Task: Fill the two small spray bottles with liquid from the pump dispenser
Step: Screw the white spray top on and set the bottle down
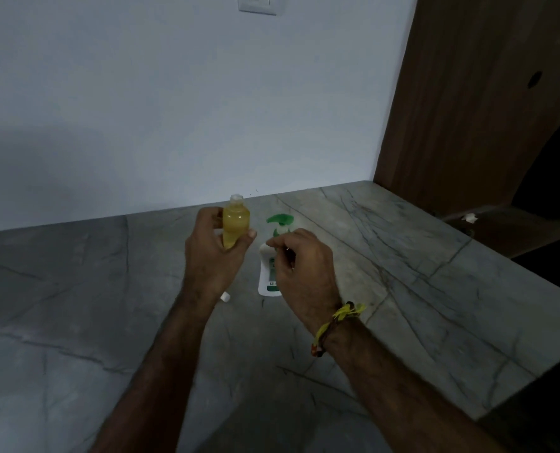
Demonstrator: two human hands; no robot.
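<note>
The left hand [218,253] is gripping a small clear plastic bottle of yellow liquid [235,225], fingers wrapped round its lower body, holding it upright above the grey marble counter [75,322]; its threaded neck is standing open. A small white cap [225,297] is lying on the counter below that wrist. Nearly full, the bottle is probably light but squeezable, so a mid-body grip seems safest. The white pump dispenser with a green head [280,223] is standing just right. The right hand [299,266] is hovering before it, fingers loosely curled; whether they are pinching anything I cannot tell.
</note>
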